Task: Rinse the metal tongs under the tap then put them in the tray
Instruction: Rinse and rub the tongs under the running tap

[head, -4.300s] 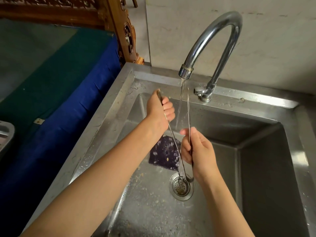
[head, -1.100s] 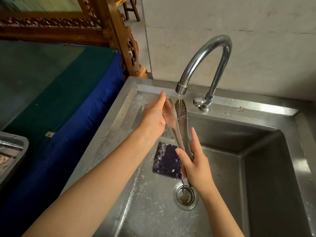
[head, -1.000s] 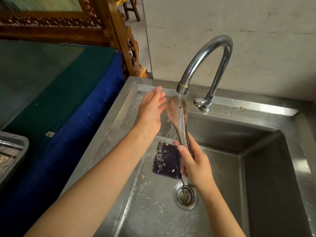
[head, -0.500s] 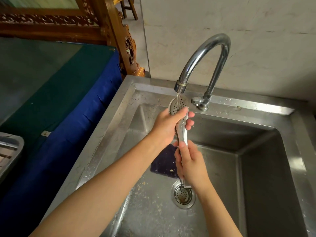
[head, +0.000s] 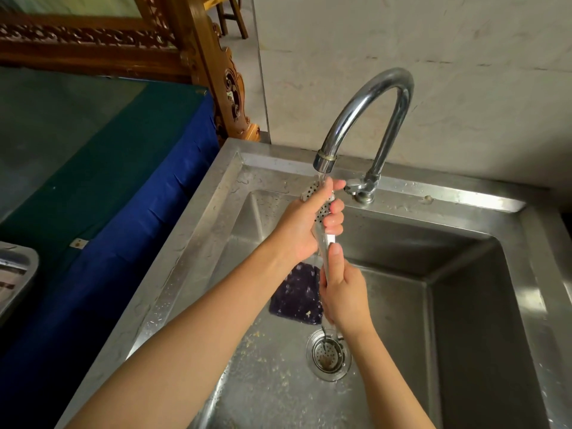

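Tongs (head: 326, 243) upright at frame centre, long axis near-vertical, perforated heads up under tap (head: 365, 113). Left hand (head: 305, 227) fingers clamped round heads; right hand (head: 343, 295) wrapped on handle below. Tray (head: 18, 274) far left edge, cut off; left hand nearer. Tong heads mostly hidden by fingers.
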Motion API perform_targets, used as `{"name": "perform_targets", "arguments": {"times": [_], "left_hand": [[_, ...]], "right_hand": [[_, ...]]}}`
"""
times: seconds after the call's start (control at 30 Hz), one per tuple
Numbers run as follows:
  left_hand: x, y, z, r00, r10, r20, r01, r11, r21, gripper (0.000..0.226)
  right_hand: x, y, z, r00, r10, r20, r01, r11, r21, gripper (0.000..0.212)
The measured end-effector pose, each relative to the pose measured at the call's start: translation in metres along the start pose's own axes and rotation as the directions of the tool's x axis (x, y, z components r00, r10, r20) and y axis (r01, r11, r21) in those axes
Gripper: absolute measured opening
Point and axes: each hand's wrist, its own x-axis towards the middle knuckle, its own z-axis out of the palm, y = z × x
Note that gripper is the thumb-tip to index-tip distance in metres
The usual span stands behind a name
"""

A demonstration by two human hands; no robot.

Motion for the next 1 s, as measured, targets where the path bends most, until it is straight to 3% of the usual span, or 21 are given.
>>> {"name": "perform_targets", "arguments": {"times": [0.1,0.17,0.23,0.3,0.4,0.53,0.63,0.73,0.83,0.9,1.0], "left_hand": [[0.006,0.010,0.003,0.995,-0.029,-0.095,0.039,0.994,0.099,0.050],[0.011,0.013,0.002,0.979,0.035,-0.203,0.012,0.974,0.225,0.057],[0.013,0.014,0.001,0.948,0.208,-0.242,-0.097,0.911,0.402,0.045],[0.011,0.015,-0.002,0.923,0.338,-0.184,-0.210,0.843,0.495,0.035],[0.003,0.015,-0.005,0.950,0.304,-0.074,-0.220,0.818,0.532,0.033],[-0.011,0.018,-0.001,0.958,0.246,-0.149,-0.126,0.826,0.550,0.033],[-0.017,0.019,0.013,0.929,0.264,-0.257,-0.058,0.794,0.605,0.036],[-0.017,0.025,0.021,0.903,0.291,-0.314,-0.038,0.785,0.618,0.046],[-0.014,0.025,0.026,0.915,0.241,-0.323,0.005,0.794,0.608,0.044],[-0.011,0.021,0.029,0.913,0.281,-0.295,-0.033,0.773,0.633,0.030],[-0.005,0.027,0.033,0.909,0.305,-0.284,-0.082,0.799,0.596,0.035]], "right_hand": [[0.007,-0.010,0.009,0.997,0.077,0.018,-0.077,0.997,0.030,0.073],[0.012,-0.016,0.013,0.995,0.098,0.036,-0.100,0.993,0.066,0.072],[0.015,-0.022,0.014,0.998,0.040,0.052,-0.046,0.992,0.115,0.069],[0.018,-0.025,0.014,0.999,-0.034,0.037,0.029,0.992,0.127,0.059],[0.024,-0.029,0.014,0.998,-0.068,-0.006,0.069,0.989,0.128,0.040],[0.045,-0.049,0.017,0.995,-0.091,-0.049,0.098,0.983,0.156,0.031],[0.061,-0.068,0.018,0.991,-0.107,-0.083,0.120,0.980,0.162,0.034],[0.073,-0.078,0.019,0.986,-0.140,-0.086,0.144,0.989,0.043,0.043],[0.079,-0.084,0.017,0.991,-0.062,-0.122,0.057,0.997,-0.047,0.047],[0.078,-0.084,0.016,0.988,-0.047,-0.150,0.042,0.998,-0.042,0.039],[0.071,-0.081,0.014,0.992,-0.086,-0.088,0.094,0.991,0.092,0.015]]}}
